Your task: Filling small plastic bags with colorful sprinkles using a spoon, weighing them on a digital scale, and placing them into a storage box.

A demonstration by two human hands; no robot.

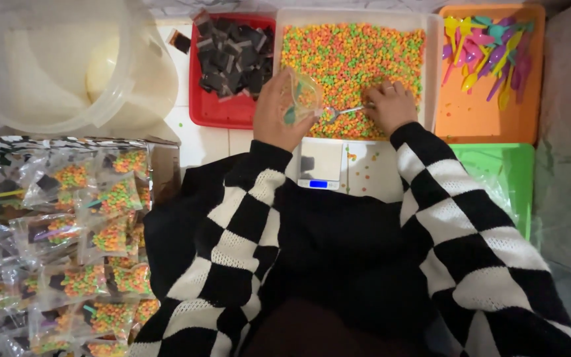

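My left hand [277,114] holds a small clear plastic bag [304,96] open over the near edge of a white tray [431,66] full of small orange, green and yellow puffed pellets [351,59]. My right hand [389,106] grips a metal spoon [345,111] whose bowl points at the bag's mouth, resting on the pellets. A small digital scale [320,164] sits just below the hands, with a few loose pellets beside it. Both arms wear black-and-white chequered sleeves.
A red tray [207,112] of dark square packets stands to the left, an orange tray [484,112] of coloured plastic spoons to the right, a green tray [517,172] below it. A big clear tub [54,66] sits far left. Several filled bags [94,244] pile at lower left.
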